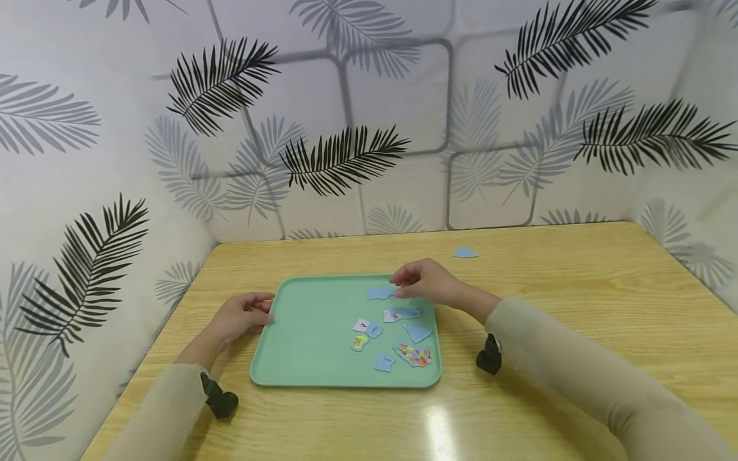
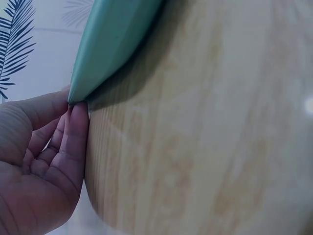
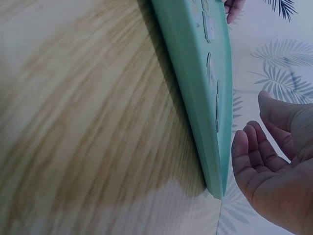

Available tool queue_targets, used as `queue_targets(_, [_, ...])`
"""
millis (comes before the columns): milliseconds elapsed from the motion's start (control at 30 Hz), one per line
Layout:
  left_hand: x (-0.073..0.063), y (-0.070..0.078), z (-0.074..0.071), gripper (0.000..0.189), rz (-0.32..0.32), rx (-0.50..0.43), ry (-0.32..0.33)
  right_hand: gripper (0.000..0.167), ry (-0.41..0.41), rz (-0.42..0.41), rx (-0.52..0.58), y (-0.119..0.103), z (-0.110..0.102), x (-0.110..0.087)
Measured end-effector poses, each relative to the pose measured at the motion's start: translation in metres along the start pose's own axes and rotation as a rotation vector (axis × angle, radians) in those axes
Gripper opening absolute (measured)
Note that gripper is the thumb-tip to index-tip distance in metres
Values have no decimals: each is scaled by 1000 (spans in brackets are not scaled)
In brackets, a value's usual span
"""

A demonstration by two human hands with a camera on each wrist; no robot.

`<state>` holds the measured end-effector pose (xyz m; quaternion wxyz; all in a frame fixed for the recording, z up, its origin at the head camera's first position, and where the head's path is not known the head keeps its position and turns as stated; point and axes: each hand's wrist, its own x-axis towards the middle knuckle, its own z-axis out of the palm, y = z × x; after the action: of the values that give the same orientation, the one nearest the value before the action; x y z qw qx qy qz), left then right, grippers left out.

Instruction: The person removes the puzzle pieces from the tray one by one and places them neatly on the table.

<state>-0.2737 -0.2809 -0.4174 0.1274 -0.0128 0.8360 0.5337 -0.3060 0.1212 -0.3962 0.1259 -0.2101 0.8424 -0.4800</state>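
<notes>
A light green tray (image 1: 311,358) lies on the table with several flat puzzle pieces on its right half. My left hand (image 1: 239,318) pinches the tray's left rim; in the left wrist view the thumb and fingers of that hand (image 2: 49,147) meet at the tray's edge (image 2: 105,54). Over the far right corner is my right hand (image 1: 432,282), its thumb close to a blue puzzle piece (image 1: 379,293). From the right wrist, this hand (image 3: 279,166) shows thumb and fingers apart with nothing visible between them. Below it lie a blue-and-white piece (image 1: 402,314) and a blue triangular piece (image 1: 416,332).
Nearer the front of the tray are a multicoloured piece (image 1: 412,354), a small blue piece (image 1: 384,363), a yellow piece (image 1: 360,342) and a white-and-blue piece (image 1: 368,327). A blue triangle (image 1: 466,252) lies on the wooden table (image 1: 548,275) behind the tray. A leaf-patterned wall covering (image 1: 398,192) stands behind.
</notes>
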Motion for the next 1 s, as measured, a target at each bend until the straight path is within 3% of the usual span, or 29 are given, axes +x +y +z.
queue_targets(733, [6,-7,-5,57,15,5,-45,31,-53,11,-235,3,14,24])
queue_targets(1000, [7,-6,-6,59,13,4,-53,33,-37,6,-232,8,19,28])
